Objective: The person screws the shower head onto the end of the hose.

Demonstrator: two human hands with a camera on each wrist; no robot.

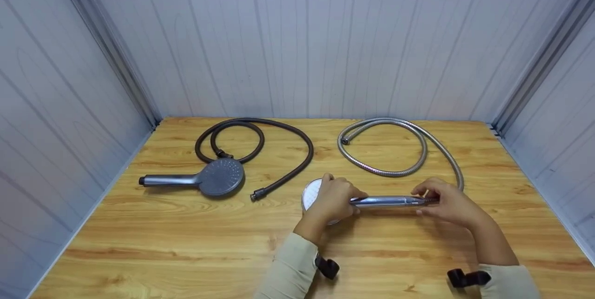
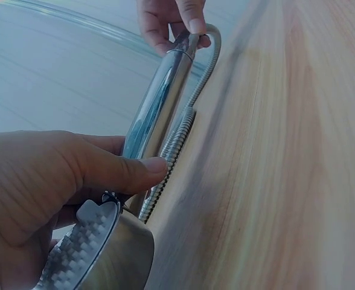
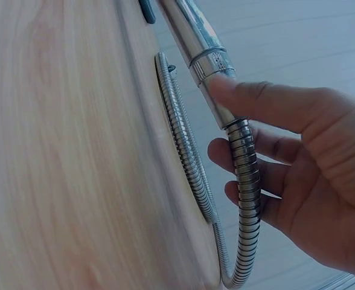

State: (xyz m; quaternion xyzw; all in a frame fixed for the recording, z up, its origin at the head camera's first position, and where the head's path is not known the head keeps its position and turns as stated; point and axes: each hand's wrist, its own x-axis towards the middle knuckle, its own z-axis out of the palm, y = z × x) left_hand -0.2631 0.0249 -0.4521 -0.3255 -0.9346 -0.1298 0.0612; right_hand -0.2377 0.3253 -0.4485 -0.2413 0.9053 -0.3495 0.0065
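My left hand (image 1: 332, 199) grips a chrome hand shower (image 1: 383, 202) around its neck, with the thumb along the handle. The white nozzle face (image 2: 81, 241) faces sideways beside the palm in the left wrist view. At the handle's other end, my right hand (image 1: 448, 203) pinches the hose's end fitting (image 3: 224, 115) between thumb and fingers. That fitting sits in line against the handle end. From it the silver metal hose (image 3: 245, 175) bends down past my fingers and coils on the table (image 1: 232, 248).
On the left lies a dark grey hand shower (image 1: 221, 177), its handle pointing left. Behind it a black hose (image 1: 307, 143) is looped, its near end fitting (image 1: 259, 194) free. Panelled walls (image 1: 302, 43) enclose the table at the back and both sides.
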